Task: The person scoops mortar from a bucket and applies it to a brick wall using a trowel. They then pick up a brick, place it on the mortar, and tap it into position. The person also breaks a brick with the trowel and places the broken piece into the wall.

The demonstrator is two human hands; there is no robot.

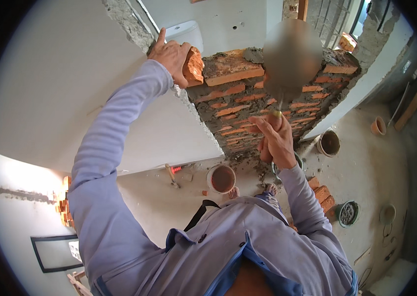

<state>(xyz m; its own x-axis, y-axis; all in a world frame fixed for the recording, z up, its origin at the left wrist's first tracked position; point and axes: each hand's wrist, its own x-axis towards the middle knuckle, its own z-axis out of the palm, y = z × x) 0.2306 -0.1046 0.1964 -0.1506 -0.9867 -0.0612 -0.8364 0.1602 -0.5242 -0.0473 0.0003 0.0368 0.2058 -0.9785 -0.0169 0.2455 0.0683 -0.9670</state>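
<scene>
My left hand [170,56] grips a rough, broken orange brick [194,66] at the left end of the wall's top course, against the jagged plaster edge. Its index finger points up along that edge. In my right hand [278,140] is the handle of a trowel [277,114], held in front of the brick wall [248,106]. A blurred patch covers the trowel's blade and part of the wall top. Beside the broken brick lies a whole brick [233,75] with grey mortar around it.
On the floor below stand a bucket [221,179], a second bucket [328,143] and one of grey mortar [348,213]. Loose bricks [322,194] lie right of my feet. A hammer [172,176] rests near the left wall panel. Behind the wall is a white toilet cistern [185,33].
</scene>
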